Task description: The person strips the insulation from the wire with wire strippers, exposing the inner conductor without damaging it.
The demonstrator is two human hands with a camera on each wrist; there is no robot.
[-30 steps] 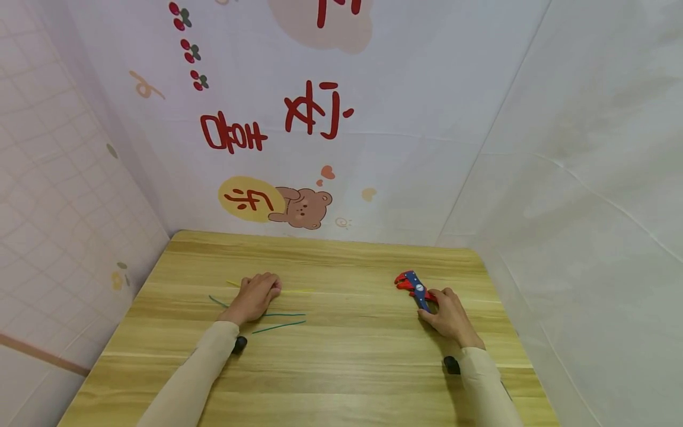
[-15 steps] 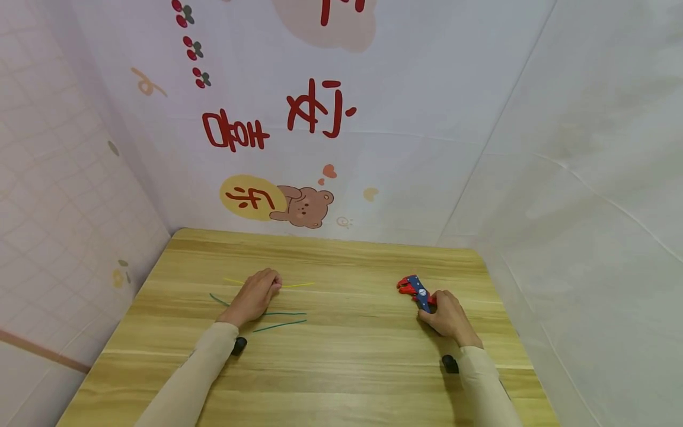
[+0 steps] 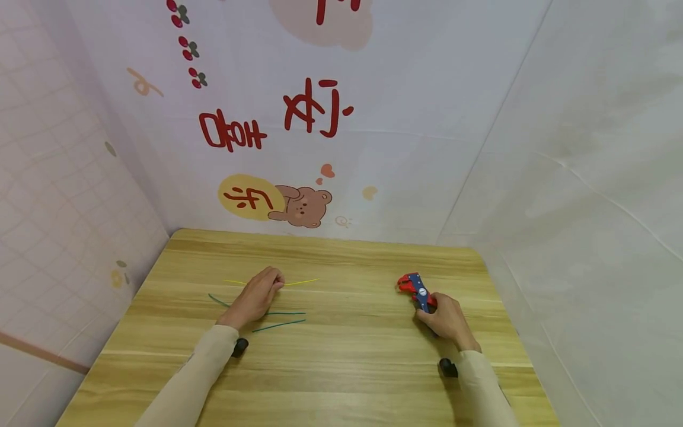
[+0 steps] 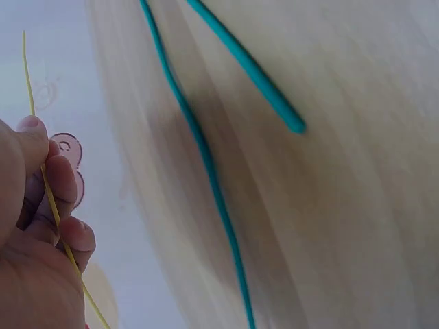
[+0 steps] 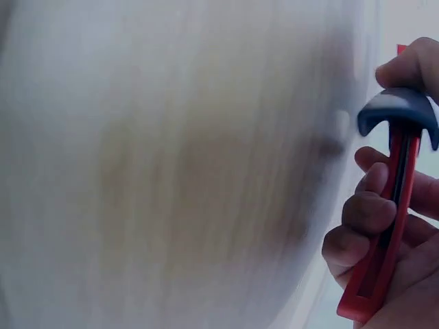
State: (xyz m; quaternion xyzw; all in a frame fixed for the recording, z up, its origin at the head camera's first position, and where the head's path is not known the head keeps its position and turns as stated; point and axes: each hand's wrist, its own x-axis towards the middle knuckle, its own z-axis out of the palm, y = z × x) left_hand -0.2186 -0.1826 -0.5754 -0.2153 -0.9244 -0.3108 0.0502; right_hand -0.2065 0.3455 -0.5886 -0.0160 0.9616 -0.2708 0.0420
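My left hand (image 3: pixel 258 295) pinches a thin yellow wire (image 3: pixel 303 281) between thumb and forefinger, over the left part of the table. In the left wrist view the yellow wire (image 4: pixel 29 82) runs across the palm, with the other fingers curled beside it. Under and beside that hand lie a longer teal wire (image 3: pixel 288 313) and a shorter teal wire (image 3: pixel 279 325). At the right, my right hand (image 3: pixel 449 320) grips a red and blue wire stripper (image 3: pixel 421 292), its head pointing up and left. Fingers wrap round the red handle (image 5: pixel 374 274) in the right wrist view.
Both hands work over a wood-grain table (image 3: pixel 347 367). A printed white cloth wall (image 3: pixel 400 166) rises behind its far edge, and more white cloth (image 3: pixel 603 237) hangs on the right. Black wrist devices (image 3: pixel 449 367) sit under the wrists.
The yellow wire has risen slightly with my left hand, its right end tilting upward. My right hand has shifted a little, turning the wire stripper slightly.
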